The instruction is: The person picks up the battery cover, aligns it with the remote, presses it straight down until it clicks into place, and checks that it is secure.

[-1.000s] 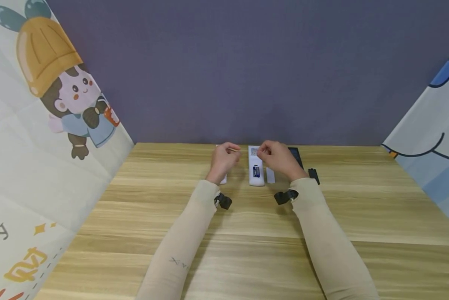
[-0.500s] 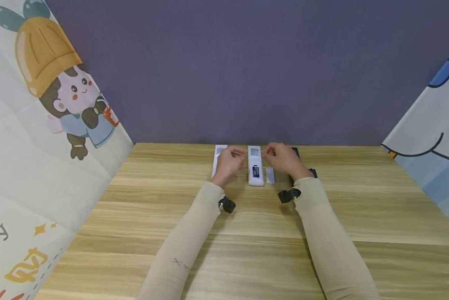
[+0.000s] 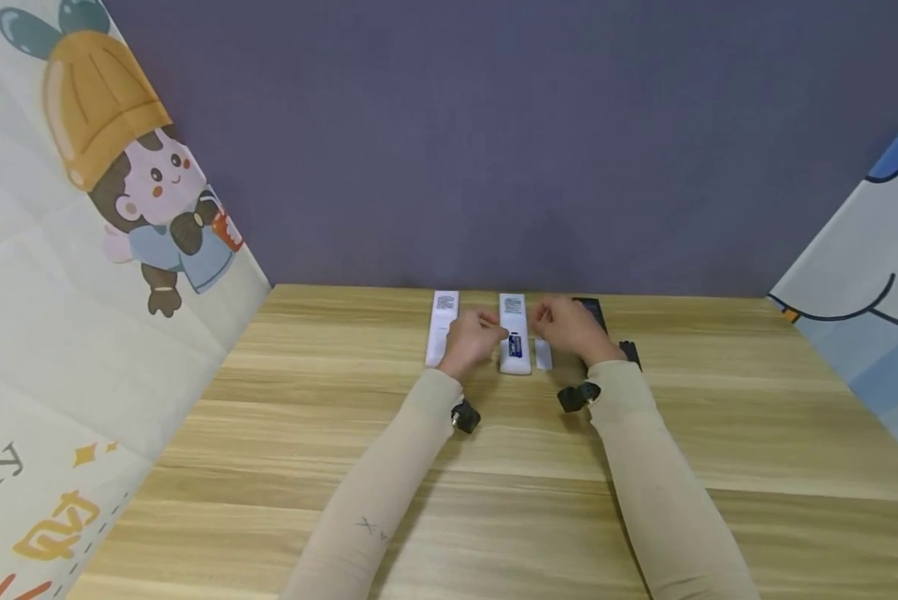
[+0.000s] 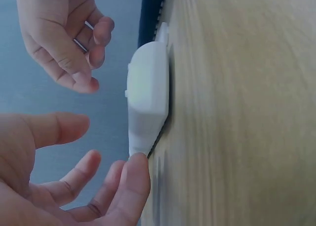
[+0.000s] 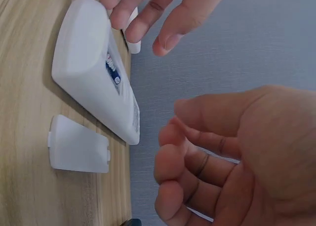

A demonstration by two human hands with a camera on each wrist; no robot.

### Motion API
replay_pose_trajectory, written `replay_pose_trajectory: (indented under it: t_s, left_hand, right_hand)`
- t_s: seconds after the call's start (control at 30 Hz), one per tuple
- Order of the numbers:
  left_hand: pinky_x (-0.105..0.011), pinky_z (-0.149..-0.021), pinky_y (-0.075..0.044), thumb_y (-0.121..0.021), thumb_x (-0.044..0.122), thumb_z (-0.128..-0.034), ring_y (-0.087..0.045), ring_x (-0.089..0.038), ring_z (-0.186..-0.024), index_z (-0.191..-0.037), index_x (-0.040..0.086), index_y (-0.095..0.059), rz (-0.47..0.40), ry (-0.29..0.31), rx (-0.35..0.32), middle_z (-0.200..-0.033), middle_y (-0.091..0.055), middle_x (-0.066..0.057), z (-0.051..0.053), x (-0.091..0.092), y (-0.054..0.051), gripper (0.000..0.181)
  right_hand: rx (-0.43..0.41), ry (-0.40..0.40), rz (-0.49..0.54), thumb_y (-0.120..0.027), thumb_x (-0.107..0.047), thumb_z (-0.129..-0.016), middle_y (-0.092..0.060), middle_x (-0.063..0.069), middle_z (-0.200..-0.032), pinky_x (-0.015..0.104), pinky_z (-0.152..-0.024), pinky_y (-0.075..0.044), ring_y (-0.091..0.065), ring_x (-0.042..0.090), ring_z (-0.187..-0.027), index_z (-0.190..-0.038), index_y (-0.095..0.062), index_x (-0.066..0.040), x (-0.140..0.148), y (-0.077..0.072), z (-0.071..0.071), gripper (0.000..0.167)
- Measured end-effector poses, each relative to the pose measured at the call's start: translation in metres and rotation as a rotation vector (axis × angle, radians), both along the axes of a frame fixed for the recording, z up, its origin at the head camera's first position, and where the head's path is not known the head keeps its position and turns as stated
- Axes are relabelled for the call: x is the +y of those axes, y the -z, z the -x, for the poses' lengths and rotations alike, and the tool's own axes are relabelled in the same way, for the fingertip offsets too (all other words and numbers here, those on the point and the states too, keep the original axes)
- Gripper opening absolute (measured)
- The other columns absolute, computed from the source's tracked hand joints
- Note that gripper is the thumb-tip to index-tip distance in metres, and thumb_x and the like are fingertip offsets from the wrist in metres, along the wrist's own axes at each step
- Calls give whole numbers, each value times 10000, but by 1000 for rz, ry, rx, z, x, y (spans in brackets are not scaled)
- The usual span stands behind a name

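Observation:
A white remote control (image 3: 514,308) lies back side up at the table's far edge, its battery compartment uncovered. Blue batteries (image 5: 112,71) sit inside it. My left hand (image 3: 474,340) reaches over its left side with loose, parted fingers, the fingertips close to the remote in the left wrist view; whether they touch it I cannot tell. On the other side, my right hand (image 3: 569,327) hovers above the table, fingers loosely curled and thumb near the index finger, with nothing visible in it. Below that hand lies the white battery cover (image 5: 79,146), apart from the remote.
A second white remote (image 3: 441,321) lies to the left, partly behind my left hand. To the right, a black remote (image 3: 590,308) is partly hidden by my right hand, with a small black piece (image 3: 630,353) beside it. A grey-blue wall panel (image 3: 449,150) rises behind the table (image 3: 329,400).
My left hand has moved right and nearer, from the left white remote to the middle one. My right hand has shifted slightly right and down, away from the middle remote. The remotes stay put.

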State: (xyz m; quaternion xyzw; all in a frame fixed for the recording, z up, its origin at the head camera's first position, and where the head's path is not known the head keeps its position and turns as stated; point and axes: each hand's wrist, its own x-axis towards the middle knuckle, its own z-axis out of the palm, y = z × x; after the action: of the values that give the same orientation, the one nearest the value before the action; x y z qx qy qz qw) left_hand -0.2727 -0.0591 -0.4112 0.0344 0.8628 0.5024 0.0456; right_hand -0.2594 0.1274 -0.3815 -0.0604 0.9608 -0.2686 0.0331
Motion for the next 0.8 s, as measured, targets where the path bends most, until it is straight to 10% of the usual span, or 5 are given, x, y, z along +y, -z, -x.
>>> replay_pose_trajectory:
  t_s: [0.5,0.8]
  left_hand:
    - [-356,-839,-535,-765,270,-871,-672,-239,-970,-1130,77,-704,185,-19,48,-1118,-739,-83,2,19,1,328]
    - [-279,-467,-295,-745,237,-831,-401,-131,-540,-638,174,-445,244,-12,62,-619,-460,29,15,27,2,362]
  right_hand:
    - [-55,72,-109,-616,-193,-1002,-715,158,-1088,434,-765,-511,-645,290,-911,-1095,-668,-70,-1,6,-3,163]
    - [-86,86,-172,-630,-168,-980,-685,126,-1038,419,-710,-487,-606,262,-844,-1058,-658,-69,-1,11,-4,129]
